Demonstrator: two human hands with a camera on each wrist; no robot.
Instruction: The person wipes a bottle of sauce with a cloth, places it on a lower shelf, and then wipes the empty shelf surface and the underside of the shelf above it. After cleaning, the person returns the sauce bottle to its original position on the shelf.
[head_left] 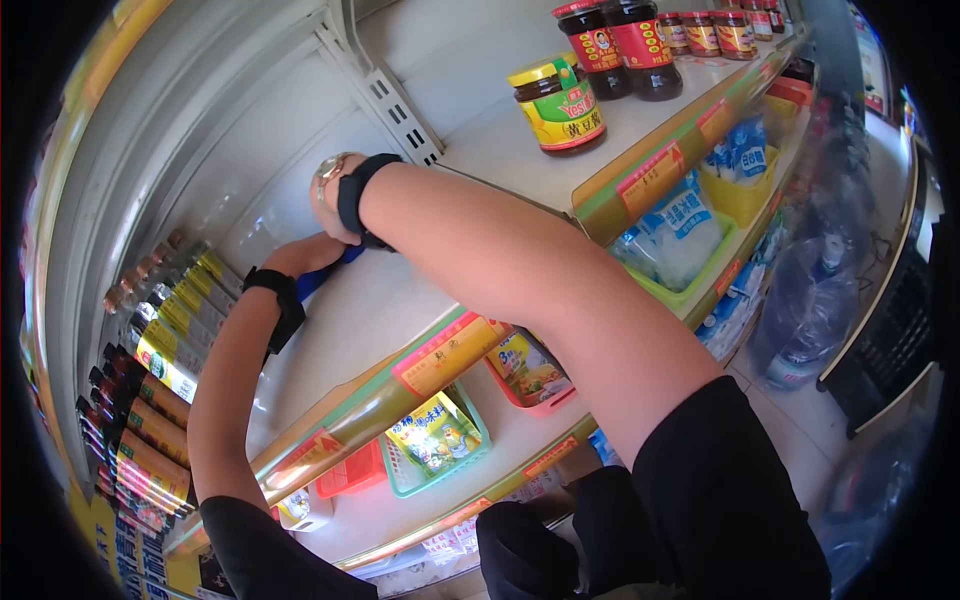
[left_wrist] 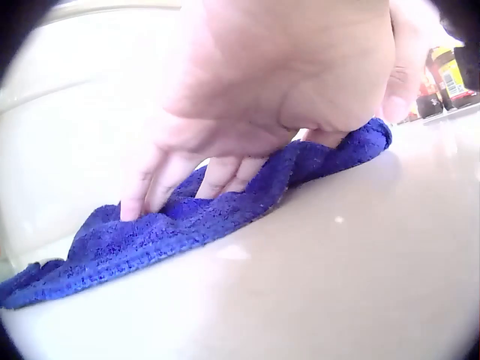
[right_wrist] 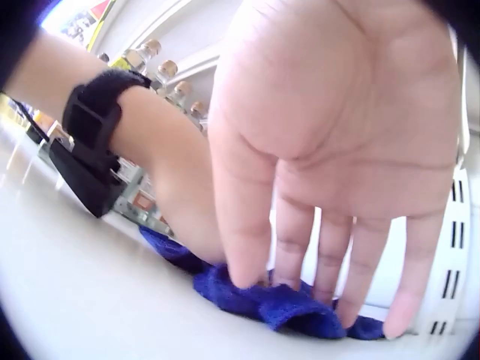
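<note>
A crumpled blue cloth [left_wrist: 180, 232] lies on the white shelf surface [head_left: 390, 300]. In the left wrist view, my left hand [left_wrist: 277, 67] presses on it with fingers extended downward. My right hand [right_wrist: 330, 150] has its fingers spread and nearly straight, the tips touching the cloth [right_wrist: 277, 304]. From the head view, both hands are together deep on the shelf; the right hand [head_left: 335, 200] partly hides the left hand [head_left: 310, 255] and most of the cloth [head_left: 325, 272].
Bottles [head_left: 180, 320] stand in rows along the left side. A yellow-lidded jar [head_left: 560, 105] and dark jars [head_left: 640, 50] occupy the adjoining shelf at the upper right. Below are baskets with packets [head_left: 435, 440]. A slotted metal upright [head_left: 395, 110] rises behind the hands.
</note>
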